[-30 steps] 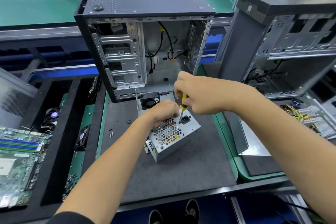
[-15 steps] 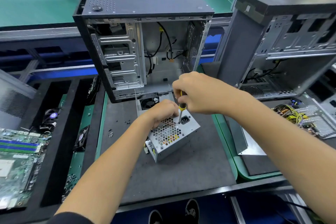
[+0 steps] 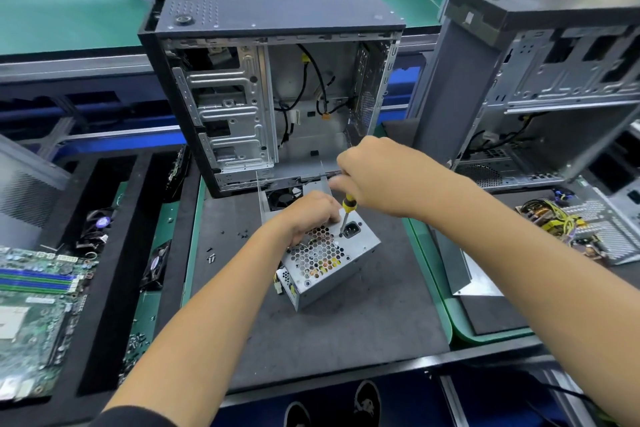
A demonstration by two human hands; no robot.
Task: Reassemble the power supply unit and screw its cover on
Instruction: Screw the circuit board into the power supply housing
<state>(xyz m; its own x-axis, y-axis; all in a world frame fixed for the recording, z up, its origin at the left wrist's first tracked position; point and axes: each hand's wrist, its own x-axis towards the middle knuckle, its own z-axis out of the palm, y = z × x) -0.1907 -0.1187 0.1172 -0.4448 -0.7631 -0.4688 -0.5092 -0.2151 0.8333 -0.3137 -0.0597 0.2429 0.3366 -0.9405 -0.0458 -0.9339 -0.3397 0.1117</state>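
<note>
Two hands work: left [image 3: 313, 215] clasps power supply [image 3: 329, 256], right [image 3: 377, 177] grips screwdriver [image 3: 346, 208].

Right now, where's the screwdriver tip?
Head view, centre: the screwdriver tip sits on the power supply unit, just left of its power socket.

Your hands work a screwdriver [image 3: 347, 203] on a power supply unit [image 3: 329, 258] at the middle of the grey mat [image 3: 346, 329].

Your right hand [image 3: 377, 177] grips the yellow handle, its tip set beside the black socket [image 3: 351, 228]; your left hand [image 3: 310, 215] holds the unit's upper edge. An open computer case [image 3: 273, 90] stands at the mat's far edge, small screws [image 3: 212, 256] lie near its left edge, and a motherboard [image 3: 34, 315] sits at the bench's left end.
</note>
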